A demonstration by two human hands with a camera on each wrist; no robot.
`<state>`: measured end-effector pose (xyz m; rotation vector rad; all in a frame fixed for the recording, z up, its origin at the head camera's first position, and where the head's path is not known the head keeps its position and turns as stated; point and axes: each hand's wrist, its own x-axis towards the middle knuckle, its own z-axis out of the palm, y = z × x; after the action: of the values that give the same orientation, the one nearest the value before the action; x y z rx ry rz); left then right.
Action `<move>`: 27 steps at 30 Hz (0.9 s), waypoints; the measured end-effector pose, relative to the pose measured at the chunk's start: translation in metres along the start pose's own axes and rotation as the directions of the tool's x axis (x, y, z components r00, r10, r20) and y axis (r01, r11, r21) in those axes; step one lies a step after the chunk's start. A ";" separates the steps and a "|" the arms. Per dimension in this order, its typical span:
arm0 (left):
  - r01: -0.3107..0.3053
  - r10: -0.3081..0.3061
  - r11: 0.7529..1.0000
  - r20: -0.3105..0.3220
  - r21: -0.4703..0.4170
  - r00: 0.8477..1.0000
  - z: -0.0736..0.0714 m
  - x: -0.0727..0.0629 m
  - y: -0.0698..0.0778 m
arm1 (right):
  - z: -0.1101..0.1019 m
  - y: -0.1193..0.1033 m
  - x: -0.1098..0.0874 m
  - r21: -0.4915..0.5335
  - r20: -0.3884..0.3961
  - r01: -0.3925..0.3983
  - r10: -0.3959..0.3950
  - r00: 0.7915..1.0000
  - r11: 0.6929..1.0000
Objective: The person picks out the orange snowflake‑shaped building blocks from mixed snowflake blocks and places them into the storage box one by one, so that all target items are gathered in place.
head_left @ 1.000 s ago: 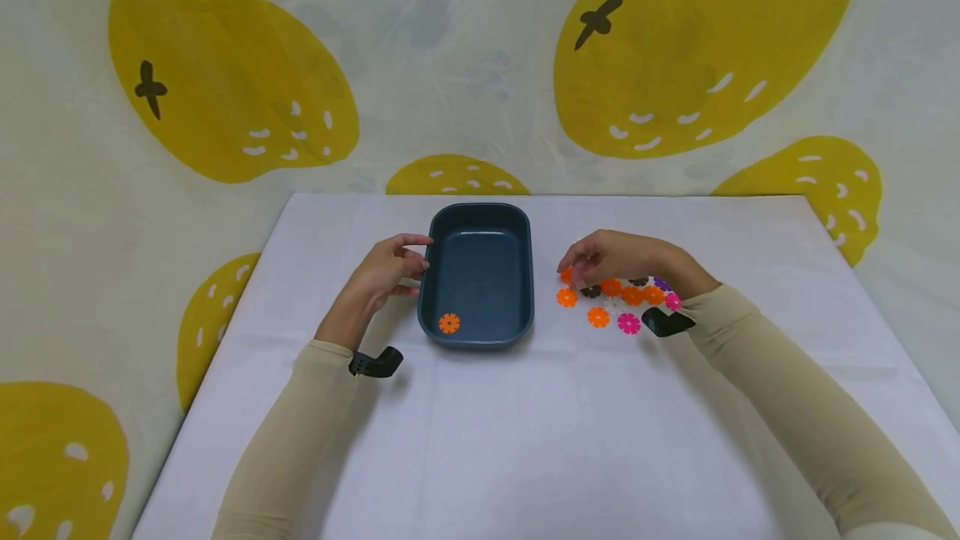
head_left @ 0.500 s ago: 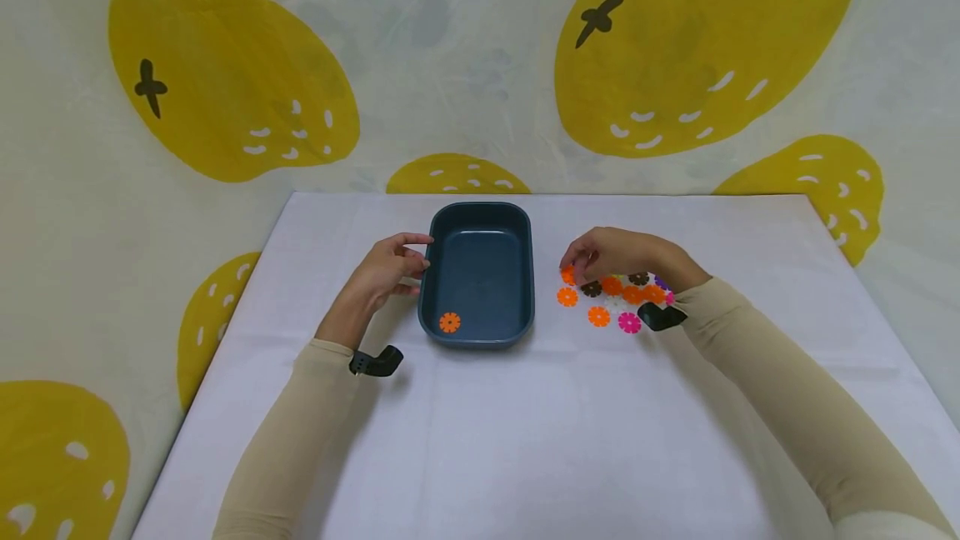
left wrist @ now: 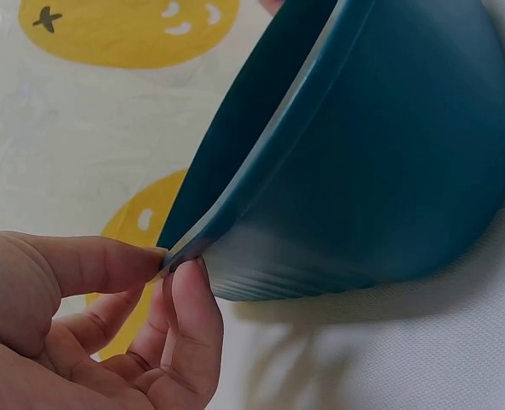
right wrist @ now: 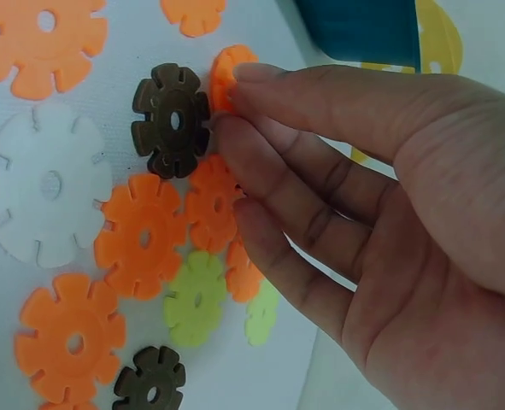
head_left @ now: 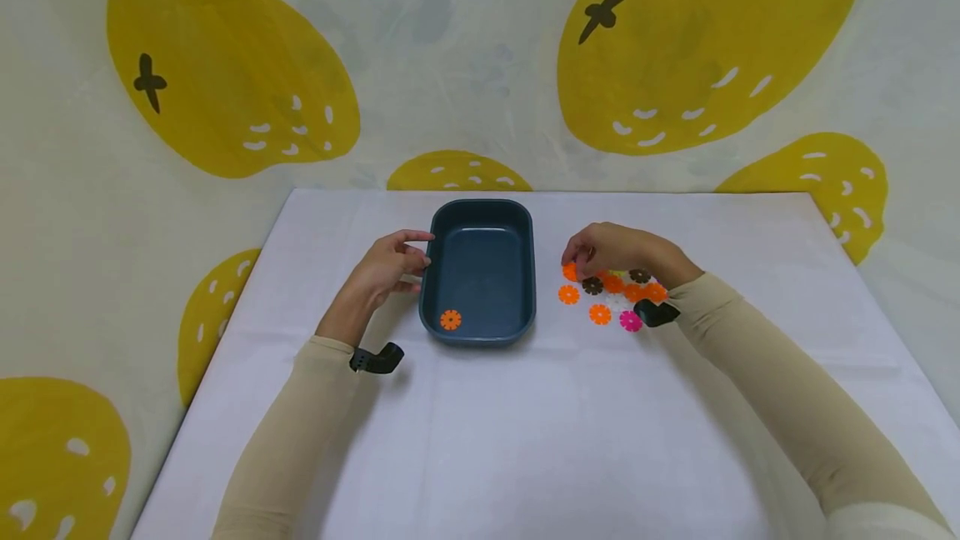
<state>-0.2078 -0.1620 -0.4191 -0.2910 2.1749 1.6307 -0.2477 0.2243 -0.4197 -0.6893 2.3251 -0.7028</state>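
Observation:
My left hand (head_left: pixel 386 269) pinches the left rim of a deep dark-blue plastic tray (left wrist: pixel 389 171) between thumb and fingers. One orange notched disc (head_left: pixel 450 320) lies flat in the tray's near left corner. Right of the tray, my right hand (head_left: pixel 611 247) pinches another orange notched disc (right wrist: pixel 225 75) by its edge, at the far left of a spread of discs. A brown disc (right wrist: pixel 173 120) lies right beside those fingertips. Orange discs (right wrist: pixel 141 237), a white disc (right wrist: pixel 49 184) and a lime-green disc (right wrist: pixel 195 299) lie around and under the curled fingers.
A pink disc (head_left: pixel 631 321) lies at the near side of the spread, partly overlapped by the black wrist camera (head_left: pixel 657 312). The white-covered table (head_left: pixel 480 440) ends at a patterned cloth backdrop (head_left: pixel 465 65) behind the tray.
My right wrist has shifted slightly left and away, while its fingertips stay at the same orange disc. My left hand and the tray keep their places; the head view tilts slightly.

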 end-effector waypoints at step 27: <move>0.008 -0.008 1.000 -0.006 -0.008 1.000 0.001 0.001 0.000 | 0.007 -0.003 0.002 -0.056 -0.092 -0.062 0.056 0.994 0.996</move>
<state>-0.2087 -0.1612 -0.4200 -0.3070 2.1693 1.6359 -0.2439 0.2191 -0.4232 -0.6236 2.4473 -0.6532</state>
